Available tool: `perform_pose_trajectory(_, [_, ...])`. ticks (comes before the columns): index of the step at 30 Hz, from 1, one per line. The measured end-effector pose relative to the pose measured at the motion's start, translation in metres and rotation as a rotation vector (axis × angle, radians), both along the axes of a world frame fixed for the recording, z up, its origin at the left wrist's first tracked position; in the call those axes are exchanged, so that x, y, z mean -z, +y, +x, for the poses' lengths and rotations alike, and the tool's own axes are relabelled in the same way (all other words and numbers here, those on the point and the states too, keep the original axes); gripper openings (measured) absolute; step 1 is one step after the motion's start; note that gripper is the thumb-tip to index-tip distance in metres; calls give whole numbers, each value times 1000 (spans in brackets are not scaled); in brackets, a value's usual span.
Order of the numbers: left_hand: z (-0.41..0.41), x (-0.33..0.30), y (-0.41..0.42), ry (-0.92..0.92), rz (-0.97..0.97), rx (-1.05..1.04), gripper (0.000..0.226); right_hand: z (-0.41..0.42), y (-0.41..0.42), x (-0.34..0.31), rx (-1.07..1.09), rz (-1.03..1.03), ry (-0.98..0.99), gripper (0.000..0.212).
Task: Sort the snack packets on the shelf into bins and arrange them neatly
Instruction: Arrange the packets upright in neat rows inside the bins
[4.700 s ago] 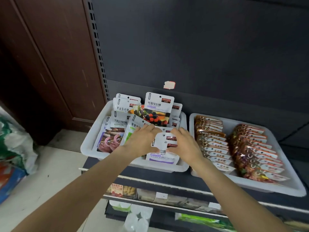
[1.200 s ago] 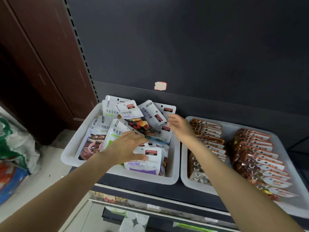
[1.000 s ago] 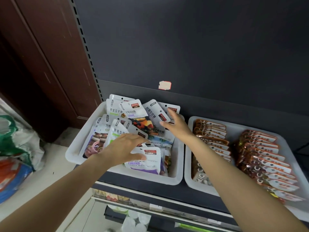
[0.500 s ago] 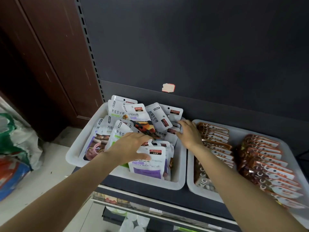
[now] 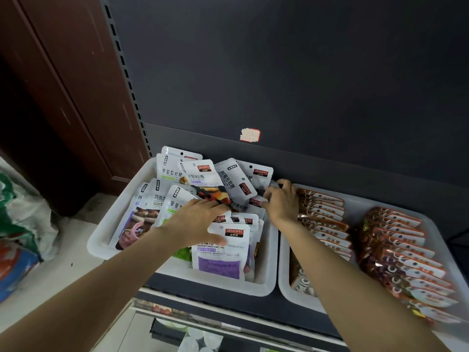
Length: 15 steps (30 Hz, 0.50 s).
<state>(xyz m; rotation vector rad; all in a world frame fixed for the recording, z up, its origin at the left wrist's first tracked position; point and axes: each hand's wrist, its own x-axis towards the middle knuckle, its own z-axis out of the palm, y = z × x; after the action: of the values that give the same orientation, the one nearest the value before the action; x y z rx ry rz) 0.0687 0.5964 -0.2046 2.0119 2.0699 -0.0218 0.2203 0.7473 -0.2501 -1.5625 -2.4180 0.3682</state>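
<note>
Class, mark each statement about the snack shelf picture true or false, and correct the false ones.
1. Both hands are in the left bin. True: the left hand and the right hand are both among its white packets.
2. The right bin holds neat rows of brown packets. True.
3. The front packet with a purple panel lies on the floor. False: it stands in the left bin.
4. The right bin is empty. False: it holds two rows of packets.

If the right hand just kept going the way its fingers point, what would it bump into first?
The right hand points up-left into the left bin. It would probably first meet the white packets leaning at the bin's back right, which its fingertips seem already to touch; depth is unclear.
</note>
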Motion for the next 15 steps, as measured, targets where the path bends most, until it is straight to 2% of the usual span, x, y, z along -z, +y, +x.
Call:
perform_pose_trajectory(2, [1, 0, 0, 15, -4, 8, 79, 1, -5, 0, 2, 38, 46, 11])
perform_pose_trajectory(5, [2, -1, -2, 17, 24, 22, 80, 8, -18, -1, -41, 62, 147, 3])
perform_pose_trajectory(10, [6, -4, 0, 25, 115, 36, 96, 20, -30, -20, -222, -269, 296, 13])
perform_pose_trajectory(13, [11, -6, 6, 131, 162, 109, 112, 28, -33, -35, -290, -357, 316, 24])
perform_pose_trajectory(15, [14, -6, 10, 229, 186, 187, 112, 32, -37, -40, -352, -456, 353, 21])
